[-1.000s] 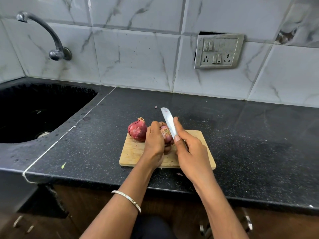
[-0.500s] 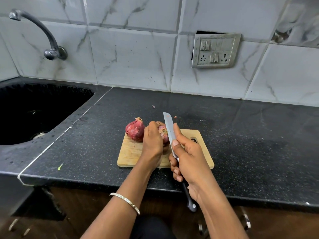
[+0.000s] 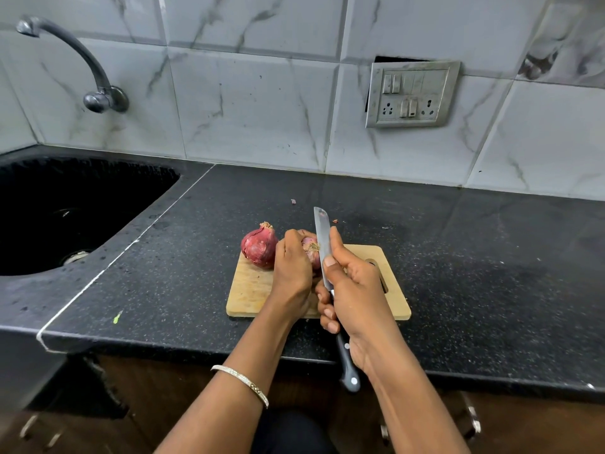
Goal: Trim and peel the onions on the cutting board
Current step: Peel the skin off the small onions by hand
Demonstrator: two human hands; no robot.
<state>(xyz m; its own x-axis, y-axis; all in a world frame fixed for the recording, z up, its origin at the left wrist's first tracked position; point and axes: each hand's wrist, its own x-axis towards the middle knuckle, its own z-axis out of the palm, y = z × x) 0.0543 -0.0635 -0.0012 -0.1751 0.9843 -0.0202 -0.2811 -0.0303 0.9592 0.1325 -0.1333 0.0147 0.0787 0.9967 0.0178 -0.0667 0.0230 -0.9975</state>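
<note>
Two red onions sit at the far left of a pale wooden board [image 3: 248, 290], a rounded rectangle with a slot handle on its right side, lying on a speckled black stone counter [image 3: 474, 273]. The whole onion [image 3: 258, 245] is round with papery, glossy skin, its dry tip pointing up. The second onion [image 3: 311, 252] lies on its side just right of it, its rooty end facing the knife [image 3: 322, 247]. The left hand [image 3: 291, 267] curls over this onion and holds it down. The right hand [image 3: 355, 290] grips the knife's black riveted handle, forefinger laid along the steel blade. The blade's long axis runs away from the person, tip toward the marbled wall tiles, its flat side against the onion's end. A thin metal bangle [image 3: 242, 383] circles the left wrist.
</note>
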